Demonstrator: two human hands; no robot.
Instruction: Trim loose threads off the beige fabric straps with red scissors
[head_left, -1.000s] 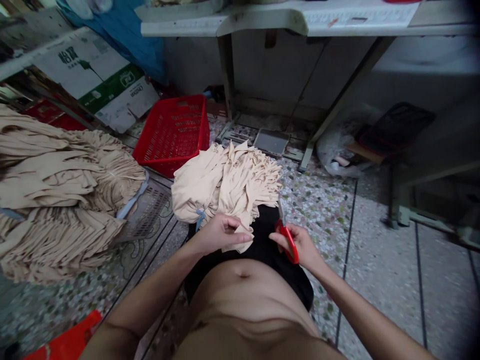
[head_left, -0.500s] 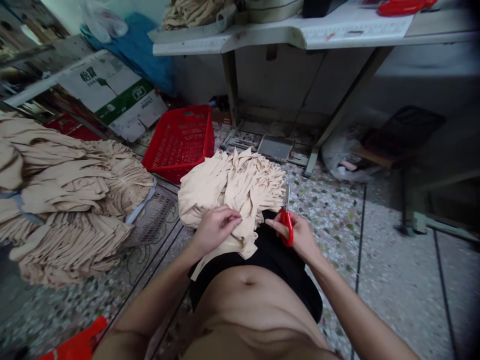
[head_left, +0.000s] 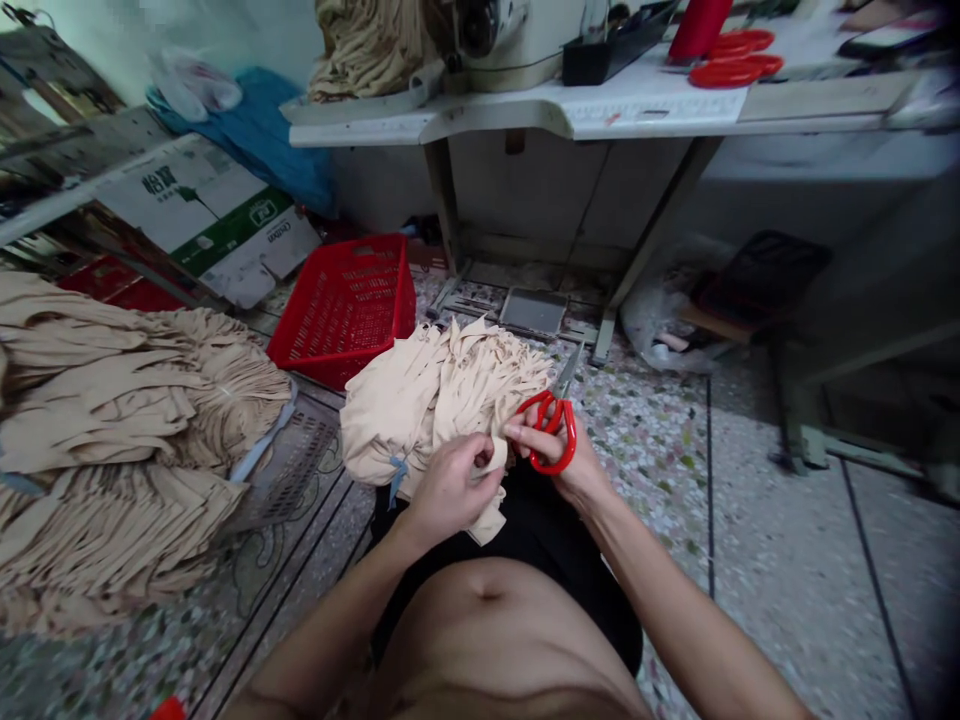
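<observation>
The right hand [head_left: 579, 472] grips scissors [head_left: 559, 402] slanting forward, tips slightly right; the left hand [head_left: 454, 487] pinches cloth [head_left: 498, 453].

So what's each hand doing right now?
Left hand: closed, pinching beige cloth.
Right hand: closed, holding red-handled scissors.

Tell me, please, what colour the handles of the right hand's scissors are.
The scissors' handles are red, best seen in the head view.

Your forearms [head_left: 351, 612] angle inward
Your left hand [head_left: 452, 487] pinches; your right hand [head_left: 583, 472] grips, curled, just beside it.
</observation>
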